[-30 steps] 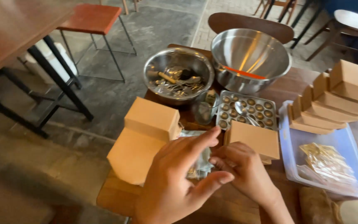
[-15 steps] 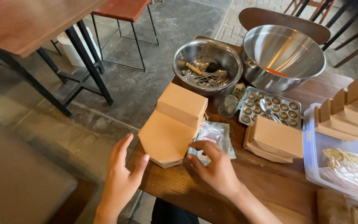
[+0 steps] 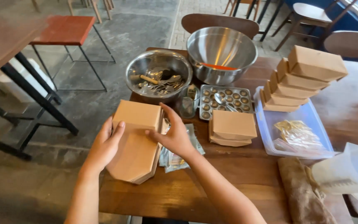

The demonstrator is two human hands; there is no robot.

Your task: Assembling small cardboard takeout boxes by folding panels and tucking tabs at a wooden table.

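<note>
Bowls: we count two steel bowls [image 3: 222,49], both behind the box stack.
Box stack [image 3: 135,143]: flat kraft boxes at the wooden table's [image 3: 228,186] front-left edge, long axis running front to back.
Left hand [image 3: 104,145]: flat against the stack's left side.
Right hand [image 3: 172,135]: fingers spread, pressing its right edge.

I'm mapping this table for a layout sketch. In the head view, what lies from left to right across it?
Left hand → flat brown cardboard box → right hand → closed cardboard box → clear plastic tray.
</note>
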